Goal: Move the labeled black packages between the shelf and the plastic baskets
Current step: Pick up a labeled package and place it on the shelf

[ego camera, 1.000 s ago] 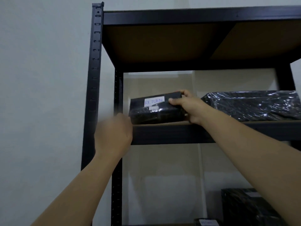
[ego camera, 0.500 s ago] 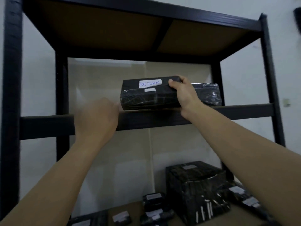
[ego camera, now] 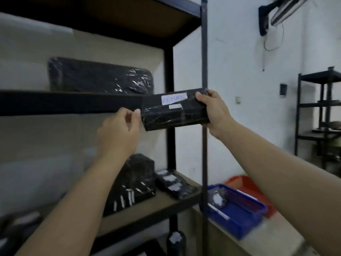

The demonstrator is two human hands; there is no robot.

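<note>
Right now the black package [ego camera: 175, 109], marked with a white label that seems to read "RETURN" (the writing is blurred), is off the shelf [ego camera: 70, 102] and held in the air in front of the shelf's front right post. The right hand [ego camera: 215, 111] grips its right end, thumb on top and fingers curled beneath. The left hand [ego camera: 120, 130] sits at the package's left end, at about nine o'clock from it, with thumb and fingers partly curled and the thumb tip touching or nearly touching the corner; a firm hold there cannot be confirmed.

The blue basket [ego camera: 238, 209] and a red basket [ego camera: 245, 183] wait down at five o'clock. The risk, as I judge it: the glossy wrap could slide through a one-ended grip, or the package could knock the post on its way down.
</note>
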